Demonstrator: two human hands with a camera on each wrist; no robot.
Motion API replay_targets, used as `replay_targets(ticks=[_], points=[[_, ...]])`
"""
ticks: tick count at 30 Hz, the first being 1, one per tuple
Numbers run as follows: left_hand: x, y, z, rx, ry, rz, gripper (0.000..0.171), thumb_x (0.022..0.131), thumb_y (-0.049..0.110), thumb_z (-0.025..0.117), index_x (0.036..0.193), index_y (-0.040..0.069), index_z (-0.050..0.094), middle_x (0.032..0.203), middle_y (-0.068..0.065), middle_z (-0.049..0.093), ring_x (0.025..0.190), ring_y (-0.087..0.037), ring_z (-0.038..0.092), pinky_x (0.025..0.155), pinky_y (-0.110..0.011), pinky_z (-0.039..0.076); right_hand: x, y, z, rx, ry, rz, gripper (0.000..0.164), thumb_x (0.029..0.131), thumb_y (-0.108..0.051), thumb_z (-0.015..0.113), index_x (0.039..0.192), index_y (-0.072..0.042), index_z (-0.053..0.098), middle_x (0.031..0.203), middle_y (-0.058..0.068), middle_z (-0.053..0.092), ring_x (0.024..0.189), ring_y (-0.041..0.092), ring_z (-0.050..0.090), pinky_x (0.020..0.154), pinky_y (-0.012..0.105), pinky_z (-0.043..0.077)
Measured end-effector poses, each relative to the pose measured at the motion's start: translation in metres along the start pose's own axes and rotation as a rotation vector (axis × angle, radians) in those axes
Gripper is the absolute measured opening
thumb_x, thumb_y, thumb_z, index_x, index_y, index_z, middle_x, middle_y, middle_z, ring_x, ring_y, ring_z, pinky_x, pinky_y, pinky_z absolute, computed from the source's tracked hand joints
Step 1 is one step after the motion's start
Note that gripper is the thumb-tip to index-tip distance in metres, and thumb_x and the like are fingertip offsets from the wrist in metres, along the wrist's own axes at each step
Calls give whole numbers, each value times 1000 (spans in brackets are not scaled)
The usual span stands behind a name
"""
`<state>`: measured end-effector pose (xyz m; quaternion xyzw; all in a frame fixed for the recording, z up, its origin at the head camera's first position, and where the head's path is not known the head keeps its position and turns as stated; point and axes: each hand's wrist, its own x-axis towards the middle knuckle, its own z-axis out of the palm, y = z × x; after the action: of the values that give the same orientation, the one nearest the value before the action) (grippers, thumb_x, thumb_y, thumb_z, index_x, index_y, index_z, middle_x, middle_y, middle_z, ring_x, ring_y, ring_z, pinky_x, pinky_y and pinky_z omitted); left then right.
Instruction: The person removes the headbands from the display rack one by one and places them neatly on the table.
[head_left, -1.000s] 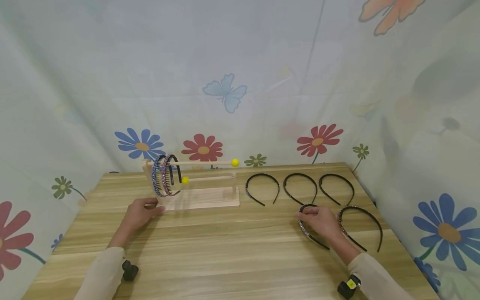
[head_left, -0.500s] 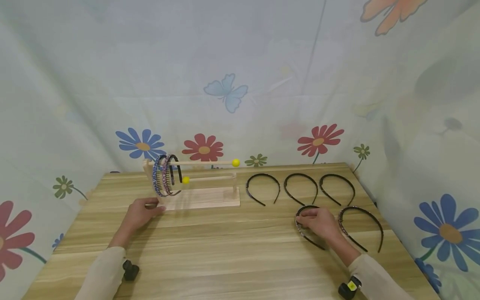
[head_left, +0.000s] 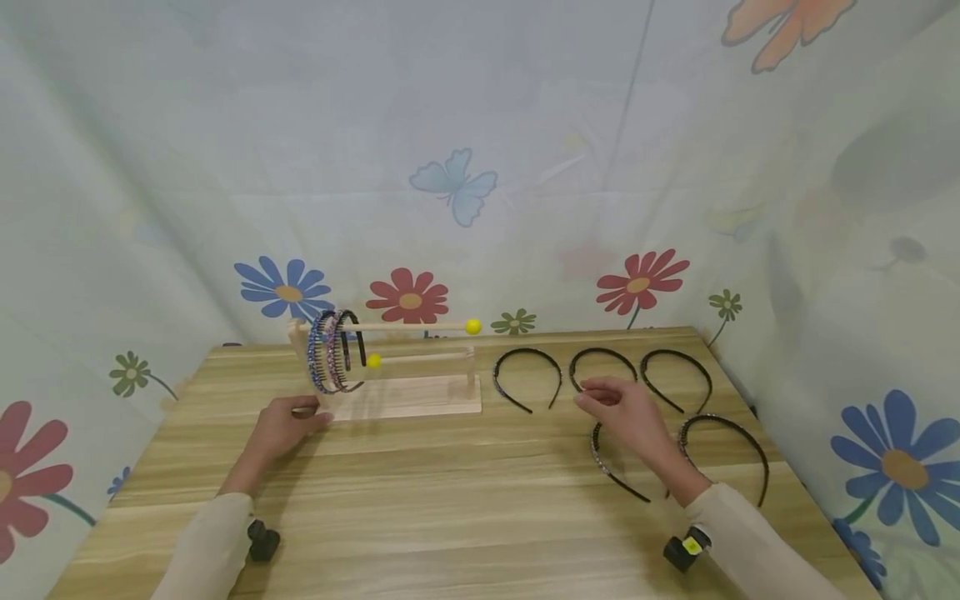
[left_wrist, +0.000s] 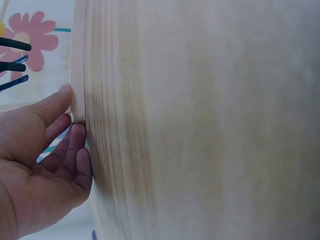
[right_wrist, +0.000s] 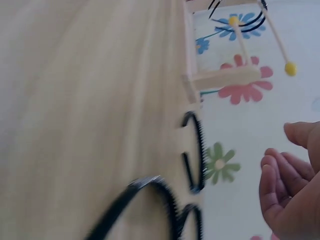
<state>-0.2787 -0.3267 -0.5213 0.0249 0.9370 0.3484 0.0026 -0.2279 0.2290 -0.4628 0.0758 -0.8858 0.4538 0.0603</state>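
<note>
Flowered cloth behind, wooden table below. From my end: the right hand masks part of the hairband at lower right, so a blind dip could knock it askew. If the left hand slackens its pinch on the rack, that might slide. Right thumb apart from loosely bent fingers, nothing held; hairband lies on the table, lower in frame than those fingertips.

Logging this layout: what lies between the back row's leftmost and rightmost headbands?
One black headband, partly hidden by the right hand, in the head view.
</note>
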Motion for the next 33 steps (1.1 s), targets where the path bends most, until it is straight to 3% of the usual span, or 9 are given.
replay_targets(ticks=[6, 13, 24, 33], points=[[0, -1, 0, -5, 4, 7, 54, 97, 32, 73, 132, -8, 63, 129, -28, 65, 112, -43, 68, 94, -56, 54, 17, -35, 13, 36, 66, -155, 39, 94, -39, 75, 123, -13, 74, 109, 4, 77, 97, 21, 71, 79, 37, 59], [-1, -2, -1, -7, 9, 15, 53, 97, 30, 73, 132, -8, 63, 129, -28, 65, 111, -43, 69, 93, -55, 55, 37, -68, 41, 156, 35, -260, 34, 94, -36, 75, 123, -18, 75, 109, -2, 77, 97, 14, 71, 83, 36, 59], [0, 1, 0, -19, 24, 17, 51, 97, 29, 74, 131, -8, 64, 127, -29, 66, 110, -42, 69, 92, -54, 56, 61, -115, 93, 251, -24, -305, 32, 93, -37, 77, 119, -19, 77, 109, -3, 76, 92, 15, 70, 72, 33, 60], [0, -2, 0, -12, 20, 7, 49, 97, 27, 73, 131, -8, 64, 128, -29, 65, 112, -43, 68, 92, -54, 56, 75, -144, 135, 292, -111, -345, 34, 92, -34, 78, 120, -14, 76, 113, -1, 77, 94, 13, 72, 74, 28, 59]])
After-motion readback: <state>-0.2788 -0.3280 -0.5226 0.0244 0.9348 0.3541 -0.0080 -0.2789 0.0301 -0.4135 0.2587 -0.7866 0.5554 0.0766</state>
